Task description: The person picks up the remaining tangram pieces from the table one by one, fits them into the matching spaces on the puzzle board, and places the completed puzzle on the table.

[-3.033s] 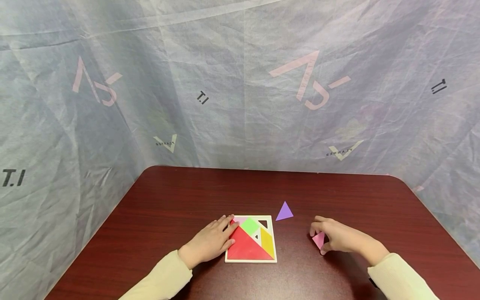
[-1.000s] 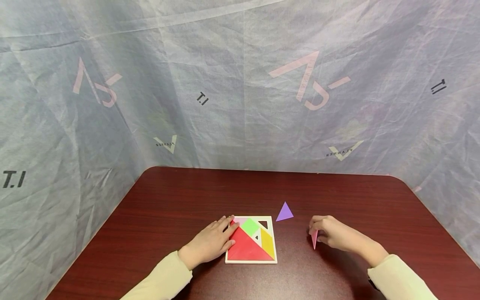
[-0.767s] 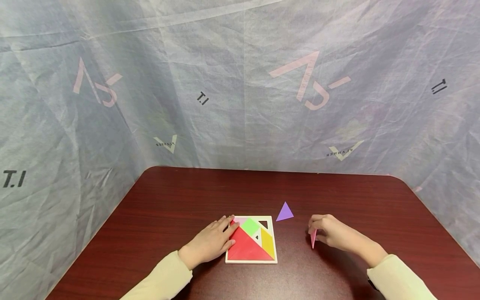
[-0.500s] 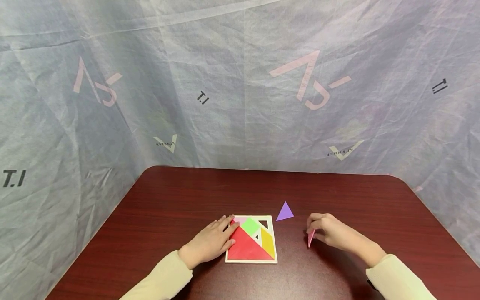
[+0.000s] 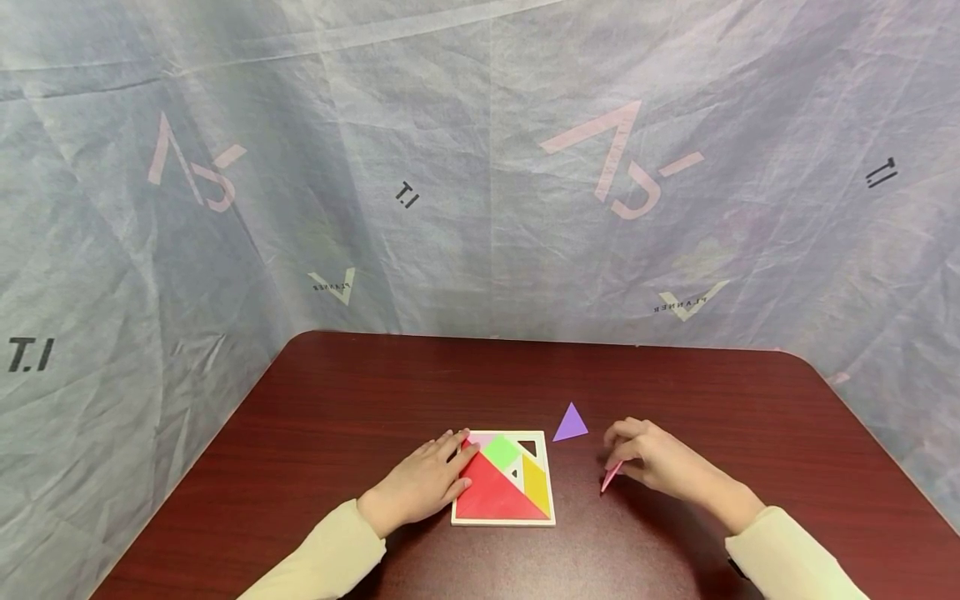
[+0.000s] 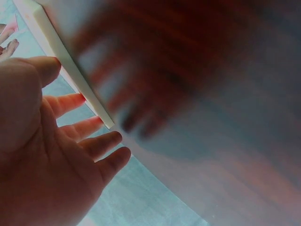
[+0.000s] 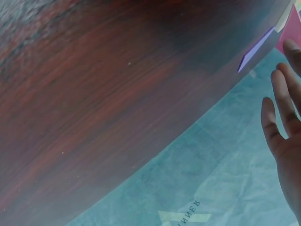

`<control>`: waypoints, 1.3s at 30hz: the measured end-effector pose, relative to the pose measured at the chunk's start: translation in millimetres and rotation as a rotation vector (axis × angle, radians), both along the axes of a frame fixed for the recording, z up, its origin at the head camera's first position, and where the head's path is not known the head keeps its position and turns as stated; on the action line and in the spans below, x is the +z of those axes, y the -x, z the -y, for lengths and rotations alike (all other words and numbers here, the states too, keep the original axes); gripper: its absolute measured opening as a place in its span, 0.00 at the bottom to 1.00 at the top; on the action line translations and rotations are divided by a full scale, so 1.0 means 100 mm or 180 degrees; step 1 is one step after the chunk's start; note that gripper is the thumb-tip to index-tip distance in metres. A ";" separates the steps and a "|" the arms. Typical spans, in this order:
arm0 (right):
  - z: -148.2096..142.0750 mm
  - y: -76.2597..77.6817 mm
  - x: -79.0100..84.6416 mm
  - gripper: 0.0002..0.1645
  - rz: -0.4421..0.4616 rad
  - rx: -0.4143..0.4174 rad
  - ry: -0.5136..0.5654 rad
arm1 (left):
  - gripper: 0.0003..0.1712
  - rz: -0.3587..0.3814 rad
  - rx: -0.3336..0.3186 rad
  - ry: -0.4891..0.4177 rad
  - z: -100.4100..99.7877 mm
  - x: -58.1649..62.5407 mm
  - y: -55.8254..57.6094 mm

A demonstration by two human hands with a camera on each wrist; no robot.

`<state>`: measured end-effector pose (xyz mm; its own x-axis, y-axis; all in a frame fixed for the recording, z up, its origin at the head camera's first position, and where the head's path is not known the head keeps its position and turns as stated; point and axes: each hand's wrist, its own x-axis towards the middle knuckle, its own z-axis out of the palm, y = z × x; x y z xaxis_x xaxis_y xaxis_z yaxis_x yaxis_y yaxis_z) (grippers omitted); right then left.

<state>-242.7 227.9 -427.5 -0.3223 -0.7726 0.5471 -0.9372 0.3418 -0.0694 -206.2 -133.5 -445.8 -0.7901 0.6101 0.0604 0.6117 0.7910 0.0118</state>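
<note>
A tangram tray (image 5: 502, 522) with a white frame lies on the table, holding a large red area, a green square (image 5: 501, 452), a yellow parallelogram (image 5: 535, 487) and a pale pink piece. Dark gaps show at its upper right corner and near its middle. My left hand (image 5: 417, 483) rests with spread, fairly straight fingers on the tray's left edge. To the right of the tray, my right hand (image 5: 660, 458) pinches a pink triangle tangram piece (image 5: 612, 476) by its upper part, tilted on edge. The same pink piece (image 7: 291, 30) shows at the right wrist view's corner.
A purple triangle (image 5: 572, 423) lies flat on the table just beyond the tray's upper right corner, between tray and right hand. The dark red wooden table (image 5: 360, 392) ends at a grey printed cloth (image 5: 450, 250) hanging behind it.
My right hand has lifted and turned the pink triangle from facing the camera to edge-on, and has shifted slightly left toward the tray. The left hand and tray have stayed in place.
</note>
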 end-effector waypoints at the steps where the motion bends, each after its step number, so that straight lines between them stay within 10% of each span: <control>1: 0.01 0.00 0.00 0.16 -0.0041 -0.0010 -0.0004 | 0.28 0.0002 0.0003 -0.0001 0.00 0.00 0.00; 39: 0.35 0.01 0.06 0.14 -0.0362 0.0028 0.0010 | 0.28 -0.0035 -0.0025 0.0006 0.00 0.01 0.00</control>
